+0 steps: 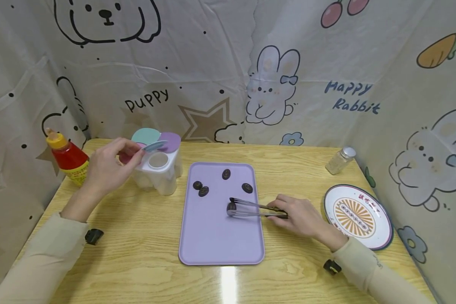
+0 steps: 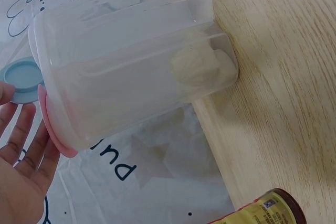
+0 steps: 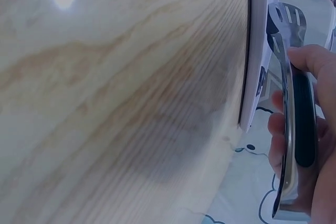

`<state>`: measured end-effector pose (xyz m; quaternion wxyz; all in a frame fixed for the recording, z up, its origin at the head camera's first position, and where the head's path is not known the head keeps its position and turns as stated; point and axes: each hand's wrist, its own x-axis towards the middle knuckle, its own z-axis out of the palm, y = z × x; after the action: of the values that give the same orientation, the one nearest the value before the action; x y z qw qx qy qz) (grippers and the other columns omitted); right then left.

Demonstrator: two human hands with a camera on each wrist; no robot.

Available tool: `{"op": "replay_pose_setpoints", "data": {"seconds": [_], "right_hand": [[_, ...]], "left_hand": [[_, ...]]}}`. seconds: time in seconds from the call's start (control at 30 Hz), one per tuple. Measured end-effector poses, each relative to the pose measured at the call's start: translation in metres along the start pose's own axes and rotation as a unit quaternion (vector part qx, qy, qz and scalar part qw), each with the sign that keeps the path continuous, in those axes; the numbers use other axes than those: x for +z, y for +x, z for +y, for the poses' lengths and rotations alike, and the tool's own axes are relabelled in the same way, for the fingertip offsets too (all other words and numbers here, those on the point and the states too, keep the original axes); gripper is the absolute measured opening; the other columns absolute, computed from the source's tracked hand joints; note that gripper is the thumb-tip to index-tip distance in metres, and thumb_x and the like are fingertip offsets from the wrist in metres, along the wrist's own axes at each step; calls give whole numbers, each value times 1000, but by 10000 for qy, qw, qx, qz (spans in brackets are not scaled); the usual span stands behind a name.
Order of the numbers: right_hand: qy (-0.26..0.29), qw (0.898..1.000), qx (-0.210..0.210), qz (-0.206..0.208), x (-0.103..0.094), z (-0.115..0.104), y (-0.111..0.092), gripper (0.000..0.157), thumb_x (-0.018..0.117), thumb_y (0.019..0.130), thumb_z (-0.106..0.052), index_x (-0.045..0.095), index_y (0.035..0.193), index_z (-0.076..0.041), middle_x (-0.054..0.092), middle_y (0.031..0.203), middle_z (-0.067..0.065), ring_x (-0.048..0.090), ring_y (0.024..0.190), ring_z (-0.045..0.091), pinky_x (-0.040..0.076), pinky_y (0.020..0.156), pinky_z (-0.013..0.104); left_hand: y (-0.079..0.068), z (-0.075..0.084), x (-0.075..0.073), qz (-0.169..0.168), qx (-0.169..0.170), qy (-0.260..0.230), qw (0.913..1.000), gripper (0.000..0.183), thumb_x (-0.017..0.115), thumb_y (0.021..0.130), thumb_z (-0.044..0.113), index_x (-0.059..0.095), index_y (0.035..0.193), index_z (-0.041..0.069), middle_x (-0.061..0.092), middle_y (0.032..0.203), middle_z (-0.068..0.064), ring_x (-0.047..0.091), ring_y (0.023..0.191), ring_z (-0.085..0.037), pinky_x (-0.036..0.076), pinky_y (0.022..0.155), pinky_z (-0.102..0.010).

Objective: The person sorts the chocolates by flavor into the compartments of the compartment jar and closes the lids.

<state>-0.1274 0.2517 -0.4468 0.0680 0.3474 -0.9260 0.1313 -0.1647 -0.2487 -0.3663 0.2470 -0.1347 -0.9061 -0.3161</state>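
My left hand (image 1: 112,166) pinches the raised blue lid (image 1: 154,146) of a clear, compartmented storage container (image 1: 166,179). Under that lid a round opening shows; in the left wrist view the lid (image 2: 23,80) is tilted up, and something pale lies inside the container. With my right hand (image 1: 302,217) I grip metal tongs (image 1: 256,213) with dark handles. The tips of the tongs are around a dark oval piece (image 1: 231,206), perhaps a chocolate, over the purple tray (image 1: 220,245); whether they squeeze it I cannot tell. Several similar pieces (image 1: 226,174) lie on the tray's far half.
A red squeeze bottle (image 1: 66,158) with a yellow label stands at the far left, behind my left hand. On the right are a patterned white plate (image 1: 355,216) and a small glass shaker (image 1: 340,161). Printed cloth (image 1: 213,50) encloses the wooden table (image 1: 137,253).
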Motion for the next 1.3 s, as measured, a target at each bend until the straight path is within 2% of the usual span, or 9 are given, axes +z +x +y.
{"op": "replay_pose_setpoints", "data": {"seconds": [0.3,0.57,0.8,1.03,1.3], "right_hand": [[162,9997,-35,158,-1,-6,7,25,80,92,-38,78,111,-22,68,90,-11,47,64,-5,36,53,16],[308,9983,-301,386,-5,-15,26,25,81,91,-34,79,111,-19,69,90,-8,45,63,-4,35,53,15],[365,9960,-658,475,-12,-28,53,25,79,92,-33,78,111,-17,70,91,-5,44,62,-3,32,51,14],[414,9913,-996,758,-24,-41,87,25,79,92,-31,77,111,-15,71,92,-3,49,61,0,37,51,14],[432,9845,-1235,1168,-34,-56,130,25,79,92,-31,77,111,-13,69,90,-2,48,60,4,35,52,18]], "left_hand": [[1,1,0,20,39,6,10000,12,76,95,10,74,105,4,76,95,-12,58,76,-15,41,70,-3],[3,1,0,46,94,79,9999,11,76,94,10,74,103,4,75,90,-12,57,74,-15,40,69,-4],[3,1,-1,44,57,123,9999,10,76,94,11,74,101,4,75,89,-12,57,73,-15,40,68,-5],[5,0,-1,-14,78,107,9999,11,76,95,12,73,102,5,74,90,-12,58,73,-17,40,68,-4],[5,0,0,-83,67,117,9999,12,76,95,13,73,103,5,74,90,-12,58,74,-16,41,68,-5]]}}
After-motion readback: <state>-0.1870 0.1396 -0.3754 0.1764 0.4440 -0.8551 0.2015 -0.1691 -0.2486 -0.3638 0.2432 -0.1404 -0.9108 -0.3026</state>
